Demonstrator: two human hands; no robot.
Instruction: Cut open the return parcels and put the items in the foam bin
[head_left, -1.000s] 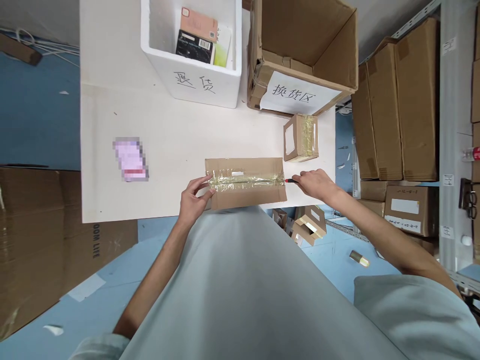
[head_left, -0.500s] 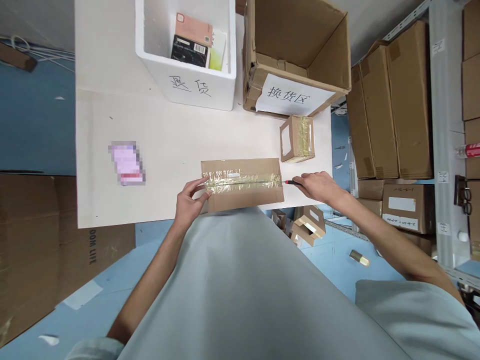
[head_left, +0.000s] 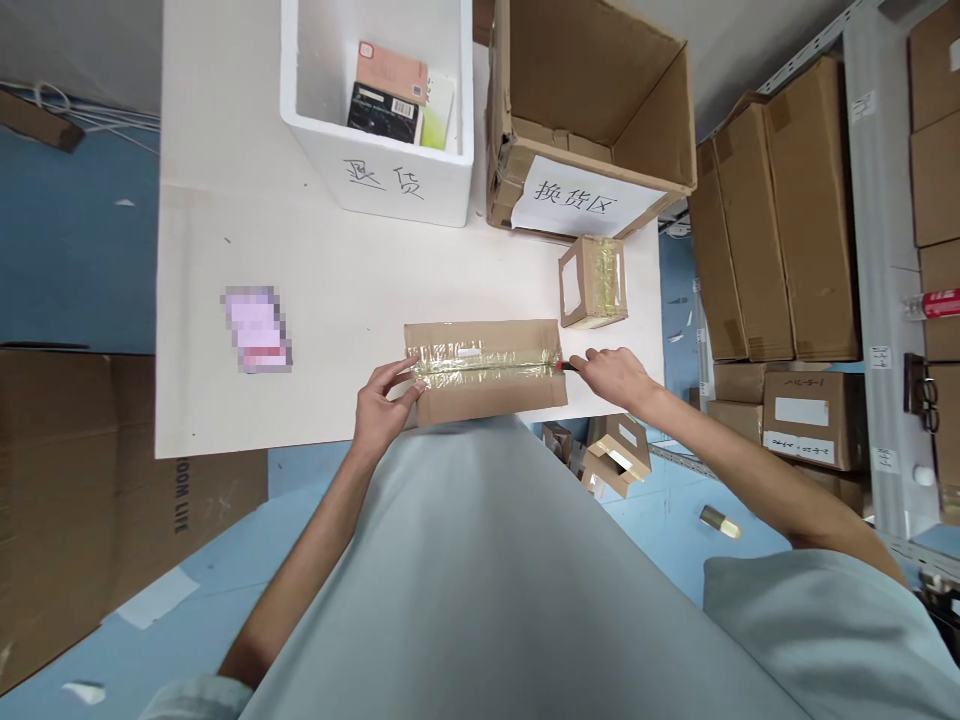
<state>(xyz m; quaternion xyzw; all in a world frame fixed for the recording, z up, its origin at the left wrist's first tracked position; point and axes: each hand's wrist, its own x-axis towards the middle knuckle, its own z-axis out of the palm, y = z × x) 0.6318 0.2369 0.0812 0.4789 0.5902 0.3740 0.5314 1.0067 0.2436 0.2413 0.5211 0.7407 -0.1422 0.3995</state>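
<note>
A flat cardboard box (head_left: 491,402) lies along the table's front edge, with shiny yellowish tape (head_left: 510,358) down its middle seam. My left hand (head_left: 381,408) grips the box's left end, thumb and fingers apart across the taped edge. At the opposite end, my right hand (head_left: 615,378) is closed around a slim black-handled tool (head_left: 568,366) with a red collar. Its front end meets the right end of the taped seam; the tip is hidden or too small to make out. A small taped carton (head_left: 592,282) stands just behind my right hand.
Behind are a white foam box (head_left: 405,190) holding several flat packs and a large open carton (head_left: 592,150) with a paper label. A pixelated pinkish item (head_left: 256,330) lies on the table (head_left: 195,400) at left. Shelves with cartons (head_left: 814,210) stand at right.
My right hand has moved slightly left, bringing the tool's red collar up to the box's right edge. My left hand keeps its grip. The view has shifted slightly.
</note>
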